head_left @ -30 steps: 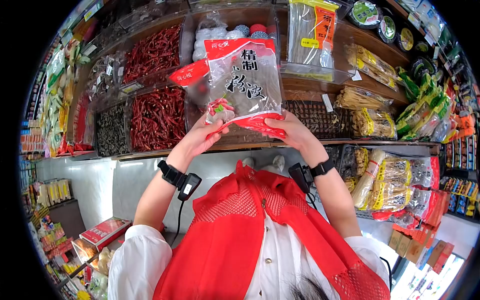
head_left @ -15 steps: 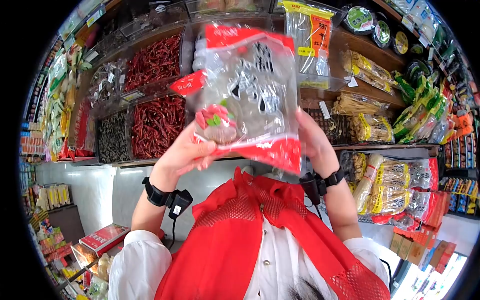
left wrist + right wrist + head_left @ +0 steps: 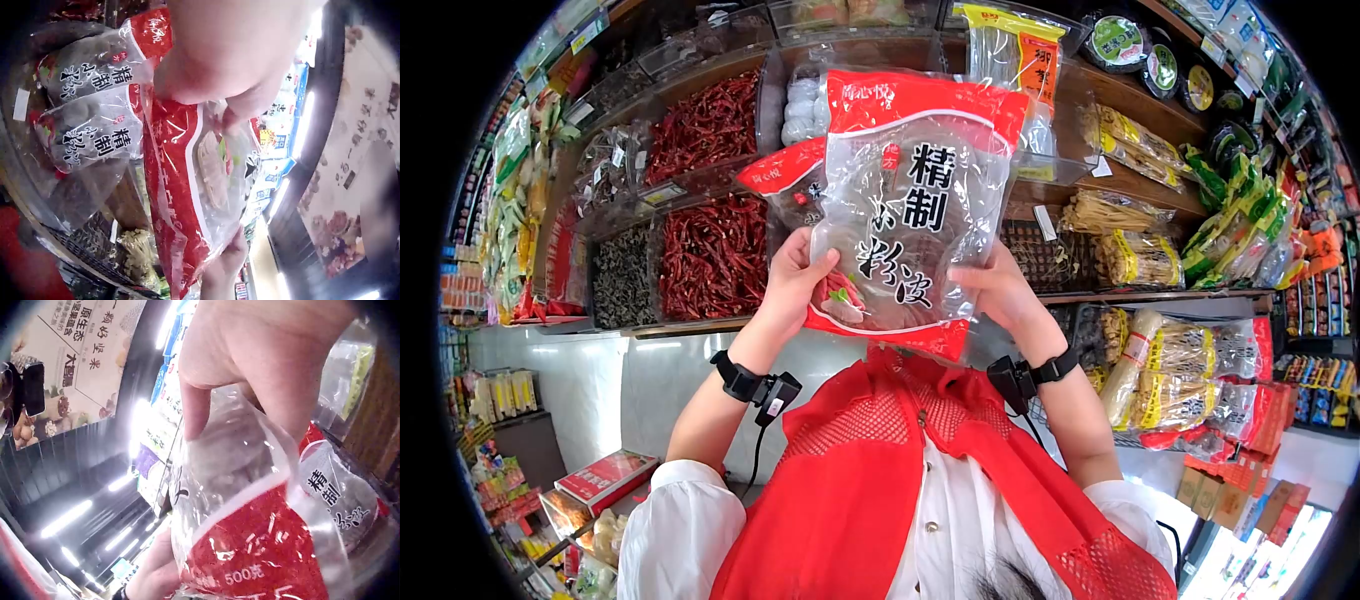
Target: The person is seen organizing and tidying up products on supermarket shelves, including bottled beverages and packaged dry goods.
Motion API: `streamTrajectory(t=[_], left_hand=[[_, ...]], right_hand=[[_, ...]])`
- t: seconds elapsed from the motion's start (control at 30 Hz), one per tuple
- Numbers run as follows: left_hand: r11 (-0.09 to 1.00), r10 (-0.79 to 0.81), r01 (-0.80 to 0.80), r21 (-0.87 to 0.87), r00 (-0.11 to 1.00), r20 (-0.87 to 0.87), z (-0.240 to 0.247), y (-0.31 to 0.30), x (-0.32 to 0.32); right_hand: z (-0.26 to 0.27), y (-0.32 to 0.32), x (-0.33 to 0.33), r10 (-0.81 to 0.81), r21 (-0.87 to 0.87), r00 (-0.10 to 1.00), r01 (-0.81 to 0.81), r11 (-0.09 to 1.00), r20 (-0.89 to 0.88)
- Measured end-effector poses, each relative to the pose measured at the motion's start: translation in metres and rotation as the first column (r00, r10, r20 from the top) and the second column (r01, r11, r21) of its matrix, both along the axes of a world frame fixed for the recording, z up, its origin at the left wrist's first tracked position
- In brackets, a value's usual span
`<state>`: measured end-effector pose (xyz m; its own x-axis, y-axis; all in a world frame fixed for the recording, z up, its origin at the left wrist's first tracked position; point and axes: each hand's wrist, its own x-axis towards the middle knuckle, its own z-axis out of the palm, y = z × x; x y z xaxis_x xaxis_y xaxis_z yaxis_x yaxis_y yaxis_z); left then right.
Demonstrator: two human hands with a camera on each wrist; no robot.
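Both hands hold a clear bag of starch sheets [image 3: 930, 210] with red bands at top and bottom and black lettering on its front. On its left edge, my left hand [image 3: 792, 278] pinches the plastic, thumb on the front. Opposite, my right hand [image 3: 1003, 288] grips the right edge, also thumb in front. The bag hangs upright in front of the shelf, printed side toward the head camera. In the right wrist view, the right hand [image 3: 262, 356] curls over the bag's side, above its red band [image 3: 256, 550]. Matching bags [image 3: 94, 128] stand behind in the left wrist view.
Bins of dried red chillies [image 3: 715, 250] and dark dried goods [image 3: 626, 275] lie left of the bag. Noodle packs [image 3: 1020, 60] stand behind it. Bundled yellow-banded packs [image 3: 1140, 255] fill the right shelf, with more bags [image 3: 1190, 370] below. A red box [image 3: 608, 475] sits at lower left.
The bag rose toward the head camera, tilted and blurred, then came lower and steadied with its lettering facing up. Both hands shifted from its bottom edge to its sides.
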<state>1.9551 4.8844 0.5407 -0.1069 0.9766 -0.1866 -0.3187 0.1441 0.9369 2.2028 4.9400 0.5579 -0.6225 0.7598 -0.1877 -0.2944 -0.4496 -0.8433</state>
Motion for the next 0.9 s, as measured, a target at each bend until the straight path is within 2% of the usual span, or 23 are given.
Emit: streamTrajectory(t=[0.03, 0.07, 0.1, 0.13, 0.17, 0.23, 0.27, 0.3, 0.37, 0.43, 0.5, 0.57, 0.67, 0.73, 0.77, 0.8, 0.83, 0.9], left_hand=[[1.000, 0.001, -0.001, 0.000, 1.000, 0.002, -0.004, 0.000, 0.000], [0.999, 0.010, -0.002, 0.044, 0.981, -0.194, -0.010, -0.002, 0.001], [0.996, 0.033, 0.002, 0.089, 0.924, -0.382, -0.013, -0.004, 0.000], [0.998, 0.040, -0.014, 0.067, 0.913, -0.405, -0.015, -0.009, 0.004], [0.977, 0.065, 0.030, 0.210, 0.900, -0.432, -0.025, -0.012, 0.008], [0.995, -0.090, 0.097, 0.011, 0.956, -0.280, -0.018, -0.021, 0.010], [0.996, -0.069, 0.056, -0.067, 0.973, -0.221, -0.007, -0.022, 0.015], [0.996, -0.058, 0.043, -0.073, 0.974, -0.217, -0.015, -0.023, 0.011], [0.990, -0.105, 0.134, 0.048, 0.915, -0.390, -0.035, -0.019, 0.001], [0.990, -0.119, 0.137, 0.014, 0.902, -0.416, -0.044, -0.020, -0.002], [0.997, -0.040, 0.068, 0.039, 0.875, -0.482, -0.050, -0.019, -0.009], [0.992, 0.100, -0.038, 0.123, 0.829, -0.551, -0.065, -0.012, -0.024], [0.986, 0.165, -0.129, 0.107, 0.857, -0.488, -0.063, -0.007, -0.042], [0.993, 0.114, -0.119, -0.020, 0.979, -0.172, -0.059, -0.009, -0.047], [0.992, 0.123, -0.128, -0.019, 0.977, -0.172, -0.065, -0.012, -0.049], [0.989, 0.021, -0.023, -0.144, 1.000, -0.016, -0.077, -0.016, -0.052], [0.964, -0.063, 0.099, -0.246, 0.986, 0.152, -0.090, -0.019, -0.053], [0.974, -0.128, 0.182, -0.139, 0.936, 0.329, -0.111, -0.024, -0.044]], right_hand=[[0.003, 0.000, -0.003, -0.076, -0.056, 0.997, 0.077, 0.995, 0.017], [0.005, 0.000, -0.006, -0.147, -0.113, 0.988, 0.150, 0.982, 0.038], [-0.001, 0.000, -0.006, -0.137, -0.115, 0.990, 0.140, 0.983, 0.038], [-0.015, -0.002, -0.005, -0.147, -0.114, 0.987, 0.154, 0.981, 0.068], [-0.028, -0.003, -0.004, -0.157, -0.113, 0.983, 0.168, 0.979, 0.097], [-0.044, -0.010, 0.002, -0.181, -0.105, 0.979, 0.191, 0.976, 0.092], [-0.047, -0.013, 0.005, -0.204, -0.101, 0.972, 0.216, 0.971, 0.114], [-0.051, -0.016, 0.008, -0.229, -0.098, 0.964, 0.244, 0.965, 0.137], [-0.059, -0.016, 0.010, -0.184, -0.071, 0.964, 0.201, 0.977, 0.191], [-0.059, -0.015, 0.005, -0.169, 0.019, 0.963, 0.169, 0.986, 0.212], [-0.064, -0.008, -0.007, -0.165, 0.043, 0.962, 0.160, 0.986, 0.216], [-0.066, 0.006, -0.025, -0.196, 0.180, 0.946, 0.153, 0.972, 0.256], [-0.064, 0.025, -0.056, -0.218, 0.332, 0.940, 0.124, 0.935, 0.263], [-0.057, 0.031, -0.069, -0.223, 0.396, 0.941, 0.108, 0.912, 0.256], [-0.057, 0.037, -0.075, -0.271, 0.572, 0.879, -0.002, 0.820, 0.392], [-0.053, 0.040, -0.081, -0.344, 0.704, 0.795, -0.141, 0.696, 0.499], [-0.049, 0.045, -0.086, -0.337, 0.705, 0.799, -0.147, 0.694, 0.499], [-0.030, 0.051, -0.095, -0.328, 0.644, 0.647, -0.336, 0.687, 0.688]])
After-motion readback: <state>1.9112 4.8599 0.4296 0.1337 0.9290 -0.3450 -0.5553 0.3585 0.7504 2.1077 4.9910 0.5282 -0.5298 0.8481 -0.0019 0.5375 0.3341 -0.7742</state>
